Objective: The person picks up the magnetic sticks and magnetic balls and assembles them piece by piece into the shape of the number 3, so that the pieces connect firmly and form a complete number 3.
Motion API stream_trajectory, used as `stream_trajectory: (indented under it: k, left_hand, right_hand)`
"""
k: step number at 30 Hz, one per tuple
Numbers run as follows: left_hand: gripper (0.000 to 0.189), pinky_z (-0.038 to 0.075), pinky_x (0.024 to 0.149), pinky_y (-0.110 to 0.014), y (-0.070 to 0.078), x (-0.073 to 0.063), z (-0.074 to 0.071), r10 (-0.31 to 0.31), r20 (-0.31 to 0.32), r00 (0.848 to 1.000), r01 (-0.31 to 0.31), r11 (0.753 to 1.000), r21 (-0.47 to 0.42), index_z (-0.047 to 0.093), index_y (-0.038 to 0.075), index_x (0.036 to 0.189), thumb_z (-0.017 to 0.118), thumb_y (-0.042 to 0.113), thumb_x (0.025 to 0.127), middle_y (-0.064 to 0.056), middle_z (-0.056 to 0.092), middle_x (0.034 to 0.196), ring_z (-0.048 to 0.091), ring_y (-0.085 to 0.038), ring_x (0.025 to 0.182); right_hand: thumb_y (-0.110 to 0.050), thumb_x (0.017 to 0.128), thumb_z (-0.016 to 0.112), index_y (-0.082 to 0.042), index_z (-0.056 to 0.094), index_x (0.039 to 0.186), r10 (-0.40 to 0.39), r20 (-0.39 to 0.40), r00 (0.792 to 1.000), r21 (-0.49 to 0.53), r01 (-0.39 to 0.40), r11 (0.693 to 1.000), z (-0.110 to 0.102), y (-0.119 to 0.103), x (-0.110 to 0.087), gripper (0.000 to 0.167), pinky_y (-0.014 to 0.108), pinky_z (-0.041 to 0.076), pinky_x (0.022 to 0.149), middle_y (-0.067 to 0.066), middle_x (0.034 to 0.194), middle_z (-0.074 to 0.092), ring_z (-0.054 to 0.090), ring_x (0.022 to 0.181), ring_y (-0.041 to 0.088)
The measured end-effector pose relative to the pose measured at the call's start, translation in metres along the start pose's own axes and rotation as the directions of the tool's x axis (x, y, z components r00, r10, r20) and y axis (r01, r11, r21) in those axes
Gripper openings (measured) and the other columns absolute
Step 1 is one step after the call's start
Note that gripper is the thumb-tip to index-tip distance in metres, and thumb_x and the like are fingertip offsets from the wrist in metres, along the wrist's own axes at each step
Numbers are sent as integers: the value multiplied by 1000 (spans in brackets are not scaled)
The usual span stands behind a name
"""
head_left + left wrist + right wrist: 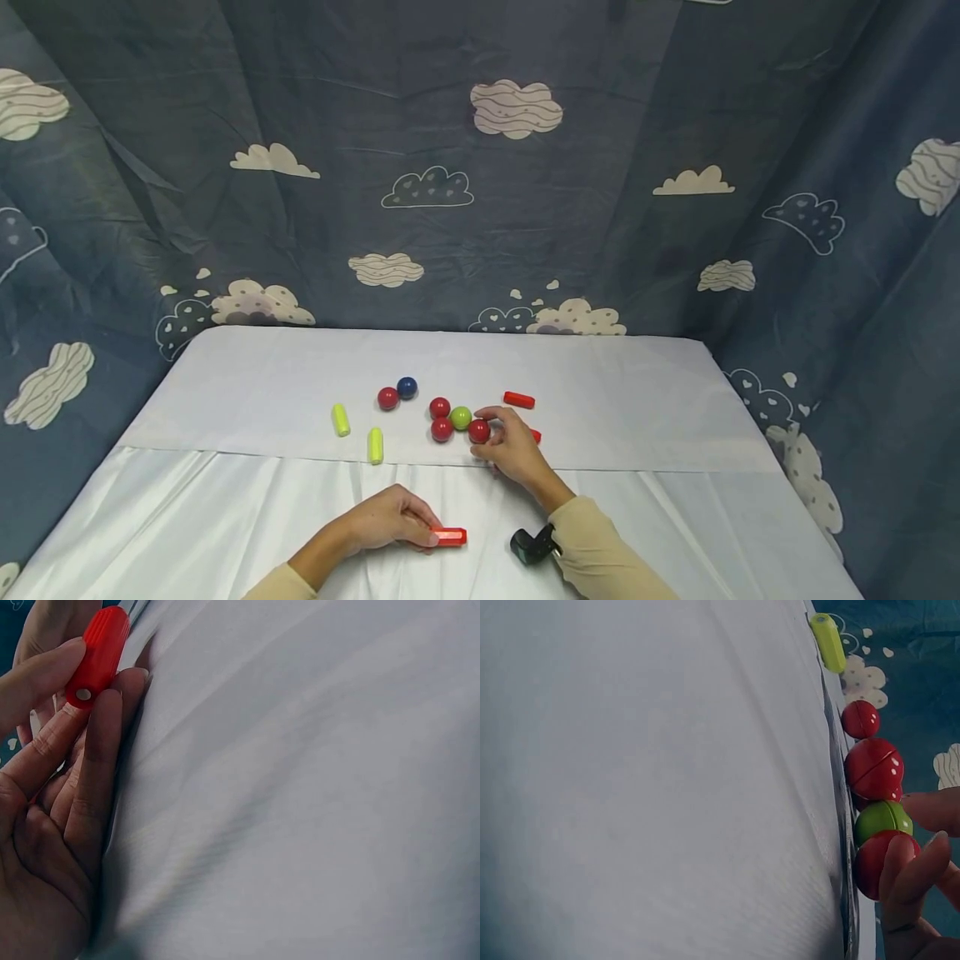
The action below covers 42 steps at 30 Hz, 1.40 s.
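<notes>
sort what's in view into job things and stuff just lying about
Likely in use:
red stick in left hand
red ball touched by right hand

Likely just lying about:
three other red balls
green ball
blue ball
two yellow-green sticks
two other red sticks

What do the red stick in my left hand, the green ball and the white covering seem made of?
Red stick: probably satin plastic, given its ribbed, moulded-looking sides; its pale end spot might be metal. Green ball: likely glossy plastic, showing a bright highlight and a seam line. White covering: apparently smooth fabric, creasing in soft folds.
</notes>
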<state>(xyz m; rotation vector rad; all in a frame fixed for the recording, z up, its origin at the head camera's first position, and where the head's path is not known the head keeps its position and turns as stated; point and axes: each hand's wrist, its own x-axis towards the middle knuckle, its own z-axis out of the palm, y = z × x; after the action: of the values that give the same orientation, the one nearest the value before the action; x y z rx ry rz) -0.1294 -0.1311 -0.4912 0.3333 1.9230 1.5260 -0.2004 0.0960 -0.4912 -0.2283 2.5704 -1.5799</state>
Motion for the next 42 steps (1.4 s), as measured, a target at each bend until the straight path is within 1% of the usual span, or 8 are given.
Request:
stream_trajectory:
  k: [10,16,21,24,28,32,37,42]
  left_hand:
    - [16,43,61,-21,-3,0,-1,-5,-2,1000,5,1000,10,73,-1,93,75,9,81,0,68,76,55,-6,67]
    - [16,44,62,-21,-3,-1,0,-11,-3,1000,11,1000,6,73,-2,93,75,8,81,-2,69,76,57,-6,66]
    - [15,44,63,-22,-1,-4,1,-21,-7,1000,21,1000,19,73,-1,93,75,8,81,-1,69,76,56,-6,67]
    - [15,44,63,-22,-1,-4,2,-22,-10,1000,22,1000,20,73,0,93,75,8,80,0,69,76,56,-6,67]
    - [15,43,63,-22,-3,-4,4,-22,-22,1000,23,999,28,73,0,93,75,7,80,0,68,76,56,-6,67]
    - [15,43,62,-22,-3,-3,3,-10,-15,1000,10,1000,24,73,0,93,74,8,81,0,68,75,55,-6,67]
    - [15,43,61,-21,-1,-1,2,-3,-4,1000,3,1000,11,73,-1,93,74,8,81,0,68,76,55,-6,66]
    - [15,43,62,-21,-1,-1,2,-2,-8,1000,2,1000,19,73,-1,93,75,7,80,0,68,76,56,-5,67]
  right_hand:
    - [-1,78,75,-5,61,112,-22,40,999,-74,25,997,2,-1,-3,37,25,44,47,8,92,55,50,49,11]
    - [-3,77,76,-6,63,105,-21,51,998,-102,26,994,4,-5,-4,32,26,46,48,8,99,59,51,54,12]
    - [-2,76,76,-8,62,100,4,95,995,-151,11,988,5,-9,-6,29,26,47,52,7,97,60,52,61,14]
    - [-3,76,77,-8,63,105,9,115,993,-190,13,982,5,-11,-7,32,26,48,54,6,98,60,53,65,14]
    - [-4,76,76,-4,66,111,-4,140,990,-194,31,981,4,-8,-10,37,26,48,53,7,97,61,54,61,12]
    - [-2,75,76,-4,66,106,-21,172,985,-180,53,982,0,-6,-11,33,27,48,51,6,91,60,53,54,12]
    - [-1,70,81,-9,62,97,-37,203,979,-216,82,973,-3,-8,-10,35,26,48,54,3,92,59,53,68,15]
    - [-3,72,80,-10,65,101,-9,226,974,-201,56,978,-3,-7,-12,33,27,50,57,4,98,59,53,80,19]
